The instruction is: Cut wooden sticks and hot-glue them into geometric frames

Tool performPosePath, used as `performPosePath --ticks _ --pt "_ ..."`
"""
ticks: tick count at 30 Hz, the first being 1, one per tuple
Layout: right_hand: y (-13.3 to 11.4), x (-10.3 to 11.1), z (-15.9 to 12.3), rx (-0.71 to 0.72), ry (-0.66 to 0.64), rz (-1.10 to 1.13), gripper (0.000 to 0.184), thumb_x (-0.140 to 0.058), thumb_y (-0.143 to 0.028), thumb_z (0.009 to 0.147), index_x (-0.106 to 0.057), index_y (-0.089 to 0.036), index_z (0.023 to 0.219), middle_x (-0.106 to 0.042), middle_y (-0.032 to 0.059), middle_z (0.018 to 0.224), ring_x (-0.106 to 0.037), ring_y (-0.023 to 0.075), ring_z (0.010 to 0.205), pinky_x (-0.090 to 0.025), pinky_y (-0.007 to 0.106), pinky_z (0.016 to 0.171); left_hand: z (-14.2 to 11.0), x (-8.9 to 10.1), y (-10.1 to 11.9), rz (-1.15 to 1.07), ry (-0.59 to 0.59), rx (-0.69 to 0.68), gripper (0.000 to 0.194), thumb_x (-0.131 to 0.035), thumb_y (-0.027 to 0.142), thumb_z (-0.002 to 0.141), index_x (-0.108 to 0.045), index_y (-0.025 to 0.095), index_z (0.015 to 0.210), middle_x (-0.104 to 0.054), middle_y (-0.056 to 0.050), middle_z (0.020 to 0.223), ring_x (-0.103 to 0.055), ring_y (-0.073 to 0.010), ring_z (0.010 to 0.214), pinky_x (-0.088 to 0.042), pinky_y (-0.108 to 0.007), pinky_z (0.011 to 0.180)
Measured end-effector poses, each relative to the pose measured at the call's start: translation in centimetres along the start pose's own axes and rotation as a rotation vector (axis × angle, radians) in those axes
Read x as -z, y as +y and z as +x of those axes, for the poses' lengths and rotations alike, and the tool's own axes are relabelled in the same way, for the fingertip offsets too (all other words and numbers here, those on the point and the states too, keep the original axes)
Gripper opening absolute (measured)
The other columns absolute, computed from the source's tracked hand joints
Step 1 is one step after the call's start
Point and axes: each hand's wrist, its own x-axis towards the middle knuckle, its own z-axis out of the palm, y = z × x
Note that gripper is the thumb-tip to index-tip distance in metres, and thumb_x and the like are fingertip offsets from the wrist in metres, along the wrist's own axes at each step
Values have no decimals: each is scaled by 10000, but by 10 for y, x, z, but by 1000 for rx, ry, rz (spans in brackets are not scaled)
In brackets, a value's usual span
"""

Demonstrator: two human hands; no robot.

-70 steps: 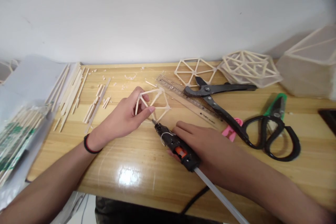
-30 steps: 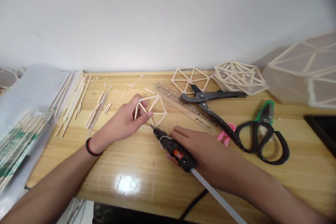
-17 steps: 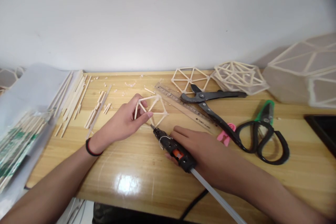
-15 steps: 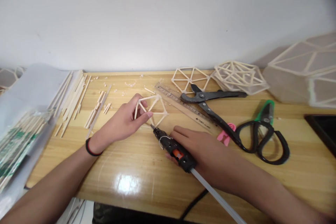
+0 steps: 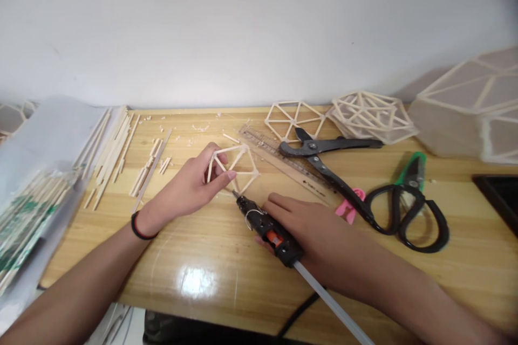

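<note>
Between thumb and fingers, my left hand pinches a small wooden stick frame built of triangles. It is held over the middle of the table. My right hand is wrapped round a black hot glue gun, whose lower grip is hidden under the hand. The gun's metal nozzle points up and left, close to or touching the frame's lower corner; I cannot tell which. A clear glue stick sticks out of its back end.
Behind my hands lie a clear ruler, black pliers, scissors and a pink clip. Finished stick frames and a paper-covered polyhedron stand at the back right. Cut sticks and a bag of skewers lie left.
Hardly anything differs. Both hands, the stick frame and the glue gun keep almost the same place, while the view has shifted very slightly.
</note>
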Motion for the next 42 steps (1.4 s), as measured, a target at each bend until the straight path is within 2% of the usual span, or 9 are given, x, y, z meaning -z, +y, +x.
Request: performPosePath --ticks 9,14,22,42 --pt "2 -4 -1 32 38 -27 299 -560 -39 763 -573 -191 1020 -632 67 989 -654 257 836 -415 337 682 0 -1 0 6 0 2 240 -599 413 943 -474 213 987 -520 60 718 -480 -108 608 -364 -231 556" --pt "1 -5 -2 38 47 -20 324 -547 -22 754 -574 -196 1026 -640 59 994 -654 230 831 -420 319 685 0 -1 0 9 2 -7 236 -600 408 945 -474 213 989 -503 68 698 -466 -101 590 -356 -226 541" --pt "2 -5 -1 31 37 -36 372 -537 -22 725 -572 -193 1054 -644 72 1022 -659 245 846 -438 338 698 0 -1 2 31 10 -8 222 -598 393 947 -477 211 988 -490 75 675 -454 -97 573 -352 -221 532" --pt "2 -5 -3 39 50 -40 371 -539 -22 709 -573 -196 1034 -635 60 994 -651 231 804 -405 326 656 -1 -1 1 32 7 -6 222 -596 400 951 -477 217 986 -508 68 690 -465 -98 581 -363 -224 535"
